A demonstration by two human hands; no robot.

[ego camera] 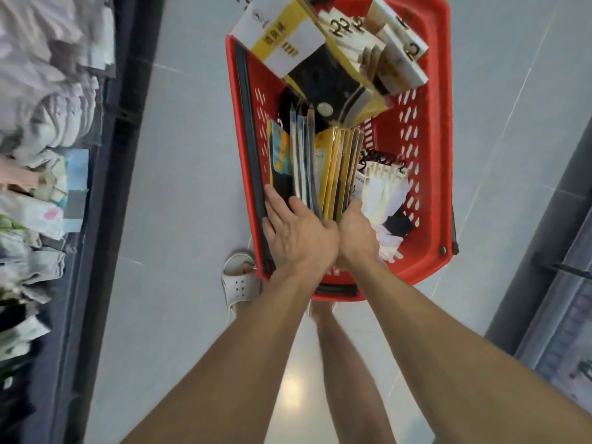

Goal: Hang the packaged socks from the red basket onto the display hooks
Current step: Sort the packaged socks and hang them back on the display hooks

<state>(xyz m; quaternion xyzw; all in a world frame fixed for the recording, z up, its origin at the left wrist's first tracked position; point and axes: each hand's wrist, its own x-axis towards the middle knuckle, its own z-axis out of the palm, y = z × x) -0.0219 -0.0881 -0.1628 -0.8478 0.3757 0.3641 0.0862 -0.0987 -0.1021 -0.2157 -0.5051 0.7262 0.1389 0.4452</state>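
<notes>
A dark display rack (41, 123) crowded with pale hung socks runs down the left edge of the frame, blurred. A second grey fixture (560, 299) fills the lower right corner. Between them, on the grey tiled floor (179, 155), stands the red plastic basket with slotted walls (429, 155), upper centre, its black folding handle (250, 123) lying along the left rim. A white perforated slipper (240, 283) sits just beside the basket's near left corner.

Inside, a row of flat packaged socks in yellow, blue and black card (333, 168) stands on edge. A large white-and-yellow pack of black socks (288, 36) leans over the far end, and cream carded socks with black hooks (397, 49) fill the upper right. White socks on black hooks (384, 190) lie at the right of the row.

The left grip (298, 232), a bare hand, presses straight spread fingers against the row's left side. The right grip (358, 235) reaches down at the row's right side; its fingers are hidden, so its hold cannot be told. The forearms hide the basket's near wall
</notes>
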